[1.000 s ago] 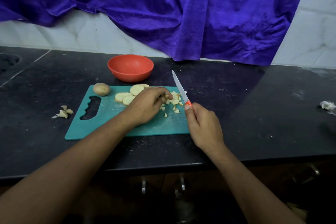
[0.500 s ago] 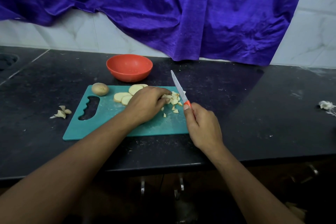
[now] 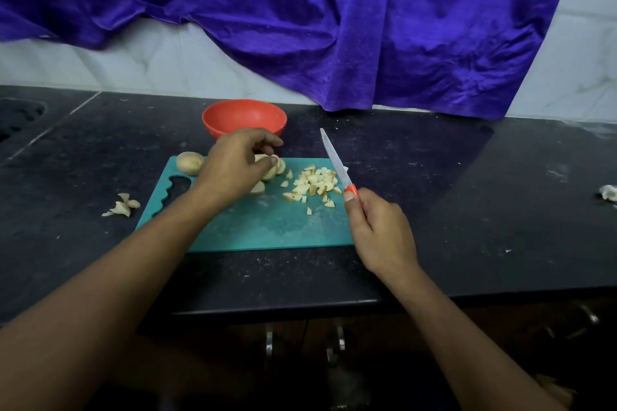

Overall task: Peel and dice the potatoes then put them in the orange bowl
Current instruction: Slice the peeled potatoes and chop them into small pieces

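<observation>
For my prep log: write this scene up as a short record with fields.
left hand: grips potato slices on the cutting board
right hand: holds knife, blade pointing away
diced potato: piled on the board, beside the blade
whole potato: unpeeled, at board's far left corner
orange bowl: behind board, no dice seen inside
peels: on counter, left of board

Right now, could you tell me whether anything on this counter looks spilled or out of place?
Slightly. A few potato scraps lie on the dark counter left of the teal cutting board, and a whitish scrap sits alone at the far right. The whole potato sits right on the board's far left corner.
</observation>
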A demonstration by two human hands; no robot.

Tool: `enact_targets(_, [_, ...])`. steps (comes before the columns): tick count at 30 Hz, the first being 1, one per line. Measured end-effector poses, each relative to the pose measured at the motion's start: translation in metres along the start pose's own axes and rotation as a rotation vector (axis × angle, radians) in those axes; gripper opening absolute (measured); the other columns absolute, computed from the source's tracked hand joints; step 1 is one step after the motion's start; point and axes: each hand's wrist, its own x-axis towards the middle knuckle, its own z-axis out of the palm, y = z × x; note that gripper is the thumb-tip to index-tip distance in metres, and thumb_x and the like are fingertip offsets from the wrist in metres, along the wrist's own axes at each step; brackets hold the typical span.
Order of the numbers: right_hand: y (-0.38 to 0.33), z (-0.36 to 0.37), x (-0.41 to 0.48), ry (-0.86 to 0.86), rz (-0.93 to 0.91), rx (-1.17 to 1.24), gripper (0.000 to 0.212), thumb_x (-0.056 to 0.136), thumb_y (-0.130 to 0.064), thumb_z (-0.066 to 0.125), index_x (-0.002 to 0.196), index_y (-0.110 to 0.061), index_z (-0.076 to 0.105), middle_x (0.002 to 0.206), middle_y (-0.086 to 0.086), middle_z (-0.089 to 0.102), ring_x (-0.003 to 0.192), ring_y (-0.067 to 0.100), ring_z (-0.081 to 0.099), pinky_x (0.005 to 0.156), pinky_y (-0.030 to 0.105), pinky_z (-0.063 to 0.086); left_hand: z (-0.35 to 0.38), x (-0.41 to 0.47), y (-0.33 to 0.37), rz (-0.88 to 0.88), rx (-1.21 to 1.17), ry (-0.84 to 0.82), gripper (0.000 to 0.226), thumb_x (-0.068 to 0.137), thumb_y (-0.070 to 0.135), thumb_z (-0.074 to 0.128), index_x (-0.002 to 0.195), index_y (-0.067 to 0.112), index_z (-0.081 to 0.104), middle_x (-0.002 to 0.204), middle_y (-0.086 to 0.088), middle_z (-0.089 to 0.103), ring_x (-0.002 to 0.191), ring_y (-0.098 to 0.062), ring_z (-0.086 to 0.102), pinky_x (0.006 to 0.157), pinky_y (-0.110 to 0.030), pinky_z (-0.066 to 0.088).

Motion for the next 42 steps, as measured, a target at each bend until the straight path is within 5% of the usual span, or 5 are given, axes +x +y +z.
enact_targets(12, [-0.001,-0.001,-0.001,-0.004,0.013,-0.017,0.041,0.107,-0.045,0.043,0.071,-0.026,0.048,0.055,-0.004,0.050,0.047,0.009,0.046,0.046,0.024,0.032,-0.023,-0.022,-0.028,-0.149,0.086,-0.129,0.016,0.087,0.028,0.079,0.102,0.031,0.074,0.098,0.014,0.071,0.068,0.013,0.055,0.065,-0.022,0.039])
enact_targets(17, [-0.002,-0.001,-0.001,-0.010,0.025,-0.042,0.041,0.107,-0.045,0.043,0.070,-0.027,0.048,0.056,-0.004,0.051,0.047,0.009,0.047,0.046,0.023,0.030,-0.023,-0.029,-0.023,-0.141,0.277,-0.191,0.036,0.083,0.050,0.079,0.112,0.031,0.071,0.111,0.009,0.063,0.098,-0.010,0.060,0.083,-0.040,0.054])
enact_targets(25, [-0.001,0.000,-0.001,-0.010,0.019,-0.053,0.041,0.107,-0.047,0.042,0.073,-0.026,0.051,0.057,-0.003,0.054,0.049,0.011,0.051,0.044,0.019,0.029,-0.024,-0.027,-0.010,-0.147,0.546,-0.239,0.044,0.085,0.059,0.073,0.116,0.028,0.067,0.116,0.001,0.060,0.103,-0.019,0.059,0.082,-0.039,0.052])
enact_targets(36, [-0.002,-0.001,-0.001,-0.023,0.021,-0.077,0.040,0.108,-0.046,0.042,0.075,-0.025,0.054,0.059,-0.002,0.055,0.049,0.010,0.051,0.045,0.022,0.032,-0.034,-0.052,0.002,-0.134,0.237,-0.251,0.032,0.079,0.048,0.082,0.101,0.032,0.065,0.093,0.016,0.063,0.087,-0.003,0.060,0.078,-0.039,0.055])
enact_targets(42, [-0.006,-0.001,-0.003,-0.021,0.013,-0.105,0.040,0.107,-0.045,0.041,0.075,-0.026,0.052,0.059,-0.004,0.054,0.050,0.011,0.052,0.046,0.023,0.032,-0.030,-0.079,-0.009,-0.102,0.192,-0.218,0.029,0.083,0.055,0.076,0.103,0.034,0.070,0.103,0.015,0.063,0.094,-0.005,0.058,0.081,-0.037,0.051])
